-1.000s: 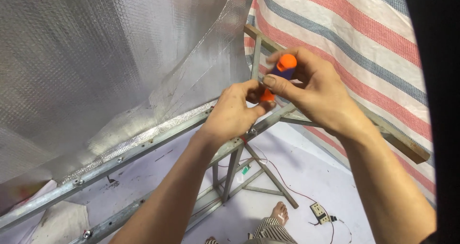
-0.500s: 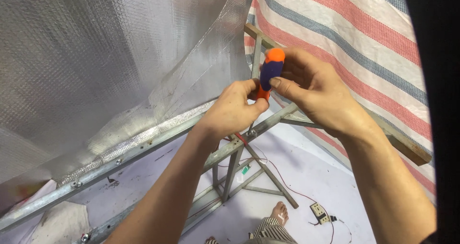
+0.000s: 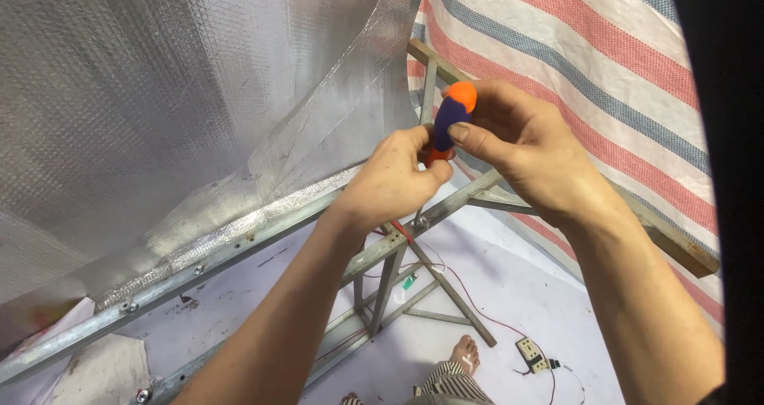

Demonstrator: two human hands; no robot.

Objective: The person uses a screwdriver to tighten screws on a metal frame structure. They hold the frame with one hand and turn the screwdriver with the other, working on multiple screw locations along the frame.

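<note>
Orange-and-purple screwdriver handle [image 3: 452,118] is sitting upright at centre, above the galvanised steel frame rail [image 3: 263,242]. Right hand [image 3: 517,154] is wrapping fingers round the handle's upper part, closed on it. Left hand [image 3: 394,182] is pinching the handle's lower end, fingers curled shut. Silver foil insulation sheet [image 3: 183,95] is hanging on the left, striped tarpaulin [image 3: 589,55] on the right. Power strip [image 3: 532,356] is lying on the floor below, near a bare foot [image 3: 465,353].

foil sheet [image 3: 183,95] blocks left, striped tarp [image 3: 589,63] right, open gap below btwn metal bars [image 3: 239,250]
</note>
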